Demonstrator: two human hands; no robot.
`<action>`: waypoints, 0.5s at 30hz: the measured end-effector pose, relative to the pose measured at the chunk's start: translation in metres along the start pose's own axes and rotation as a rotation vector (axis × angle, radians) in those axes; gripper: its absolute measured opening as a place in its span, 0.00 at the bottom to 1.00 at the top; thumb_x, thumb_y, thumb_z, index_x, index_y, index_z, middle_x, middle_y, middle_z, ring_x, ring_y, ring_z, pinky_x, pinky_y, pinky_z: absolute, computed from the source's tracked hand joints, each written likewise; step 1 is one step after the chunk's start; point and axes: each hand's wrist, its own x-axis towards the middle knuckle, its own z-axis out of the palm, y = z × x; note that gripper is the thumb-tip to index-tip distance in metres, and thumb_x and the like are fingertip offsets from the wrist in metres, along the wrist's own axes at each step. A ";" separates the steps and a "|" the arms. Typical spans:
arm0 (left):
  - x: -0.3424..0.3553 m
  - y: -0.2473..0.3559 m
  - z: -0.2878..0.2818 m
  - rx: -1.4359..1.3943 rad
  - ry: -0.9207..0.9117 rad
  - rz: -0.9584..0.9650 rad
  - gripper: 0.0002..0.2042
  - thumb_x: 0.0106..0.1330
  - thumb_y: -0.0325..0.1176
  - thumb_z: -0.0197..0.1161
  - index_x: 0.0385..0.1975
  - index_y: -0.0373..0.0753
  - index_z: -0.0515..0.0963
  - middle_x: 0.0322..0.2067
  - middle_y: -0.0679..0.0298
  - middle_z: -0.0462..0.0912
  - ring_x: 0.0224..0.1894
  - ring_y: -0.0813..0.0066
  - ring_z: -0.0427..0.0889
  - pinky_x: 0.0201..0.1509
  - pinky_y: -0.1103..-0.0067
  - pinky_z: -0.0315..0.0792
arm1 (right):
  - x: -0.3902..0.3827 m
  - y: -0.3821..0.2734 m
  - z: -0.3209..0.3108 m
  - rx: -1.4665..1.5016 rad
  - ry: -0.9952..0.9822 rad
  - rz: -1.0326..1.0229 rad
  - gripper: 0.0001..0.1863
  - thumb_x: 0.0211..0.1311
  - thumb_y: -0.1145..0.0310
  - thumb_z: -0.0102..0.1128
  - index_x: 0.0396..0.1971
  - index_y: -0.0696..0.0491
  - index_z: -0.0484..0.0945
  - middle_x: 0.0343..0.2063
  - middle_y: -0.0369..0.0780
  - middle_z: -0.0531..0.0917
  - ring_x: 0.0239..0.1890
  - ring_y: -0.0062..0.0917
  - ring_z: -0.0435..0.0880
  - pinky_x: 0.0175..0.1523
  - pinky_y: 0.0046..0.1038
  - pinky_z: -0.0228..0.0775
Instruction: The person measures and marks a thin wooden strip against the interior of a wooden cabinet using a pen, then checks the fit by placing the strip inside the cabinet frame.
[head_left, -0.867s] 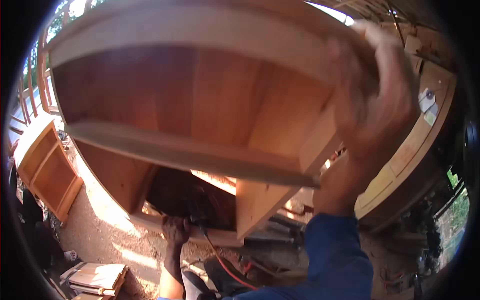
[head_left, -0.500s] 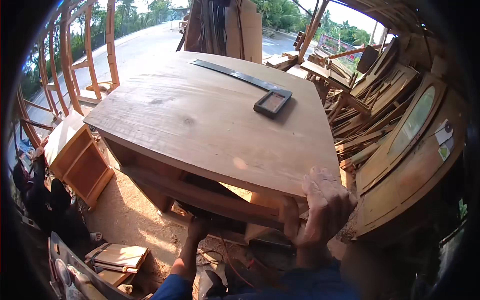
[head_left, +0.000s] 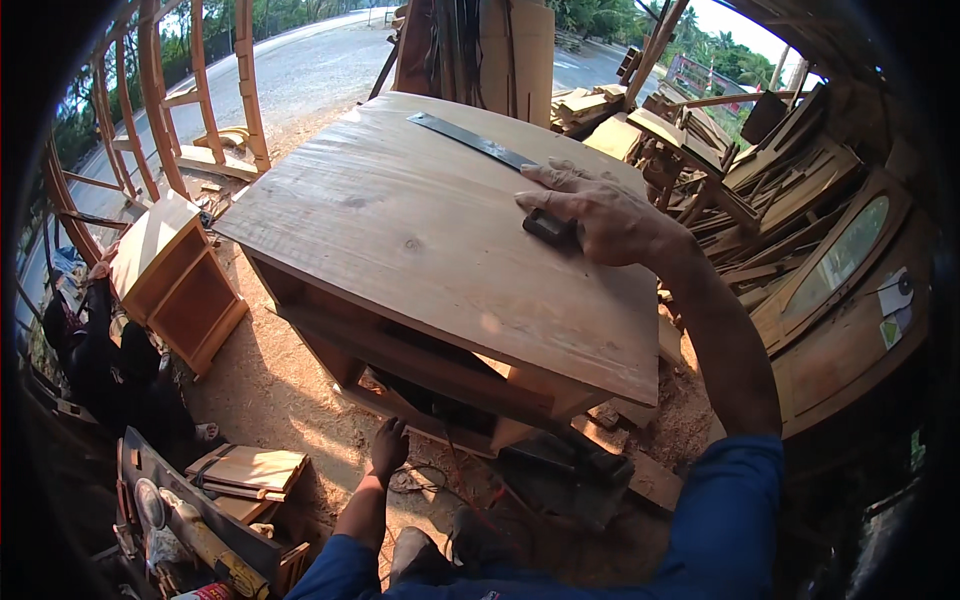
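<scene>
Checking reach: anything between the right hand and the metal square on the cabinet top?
Nothing visible. The right hand already rests on the black handle of the try square, which lies flat on the wooden cabinet. The left hand hangs below.

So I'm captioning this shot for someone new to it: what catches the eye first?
The big wooden cabinet top fills the middle, with the right hand resting on the dark handle of a metal try square lying across it. The left hand hangs low by the cabinet's base, above the sawdust-covered ground; a smaller cabinet stands at the left.

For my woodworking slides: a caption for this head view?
Right hand on a try square atop a wooden cabinet; left hand hangs below.
</scene>
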 end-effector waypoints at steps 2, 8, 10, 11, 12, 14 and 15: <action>-0.008 -0.024 0.002 0.009 0.144 -0.084 0.22 0.62 0.30 0.62 0.58 0.38 0.75 0.59 0.43 0.74 0.61 0.42 0.72 0.64 0.60 0.70 | 0.027 -0.008 -0.028 0.127 -0.239 0.088 0.29 0.48 0.79 0.61 0.55 0.49 0.78 0.54 0.42 0.81 0.59 0.41 0.78 0.67 0.39 0.67; -0.007 -0.038 -0.005 0.062 0.435 -0.049 0.20 0.62 0.27 0.61 0.56 0.38 0.74 0.57 0.44 0.73 0.59 0.40 0.71 0.59 0.54 0.68 | 0.014 -0.031 -0.051 0.288 -0.400 0.138 0.30 0.36 0.78 0.65 0.48 0.51 0.78 0.50 0.41 0.83 0.57 0.37 0.80 0.67 0.37 0.67; 0.011 -0.034 -0.001 -0.009 0.612 -0.175 0.22 0.63 0.27 0.62 0.59 0.39 0.72 0.59 0.44 0.70 0.62 0.40 0.68 0.62 0.55 0.66 | -0.009 -0.031 -0.047 0.371 -0.329 0.179 0.33 0.27 0.74 0.64 0.47 0.55 0.79 0.45 0.40 0.83 0.51 0.34 0.81 0.65 0.34 0.68; 0.021 -0.048 0.004 -0.026 0.796 -0.230 0.23 0.65 0.29 0.62 0.61 0.38 0.70 0.61 0.43 0.68 0.63 0.40 0.67 0.65 0.56 0.64 | -0.008 -0.040 -0.041 0.459 -0.272 0.251 0.33 0.27 0.72 0.63 0.45 0.57 0.79 0.43 0.40 0.82 0.50 0.32 0.80 0.65 0.33 0.67; 0.024 -0.064 0.010 -0.035 0.973 -0.293 0.25 0.66 0.31 0.62 0.63 0.37 0.68 0.63 0.43 0.66 0.65 0.40 0.65 0.67 0.56 0.62 | -0.006 -0.049 -0.032 0.557 -0.220 0.324 0.32 0.26 0.71 0.62 0.44 0.59 0.78 0.42 0.40 0.82 0.49 0.29 0.80 0.65 0.31 0.66; 0.025 -0.096 -0.005 0.128 1.094 -0.354 0.29 0.68 0.35 0.60 0.68 0.33 0.62 0.66 0.43 0.62 0.68 0.40 0.61 0.72 0.57 0.56 | -0.001 -0.050 -0.015 0.602 -0.151 0.264 0.37 0.28 0.65 0.58 0.48 0.62 0.77 0.41 0.42 0.80 0.47 0.28 0.79 0.62 0.30 0.69; 0.069 -0.076 0.019 -0.074 1.092 -0.328 0.30 0.69 0.36 0.59 0.68 0.31 0.60 0.66 0.43 0.62 0.69 0.40 0.60 0.73 0.57 0.54 | -0.018 -0.067 -0.063 0.484 -0.168 0.407 0.38 0.34 0.58 0.61 0.51 0.62 0.75 0.43 0.43 0.80 0.49 0.27 0.79 0.60 0.30 0.70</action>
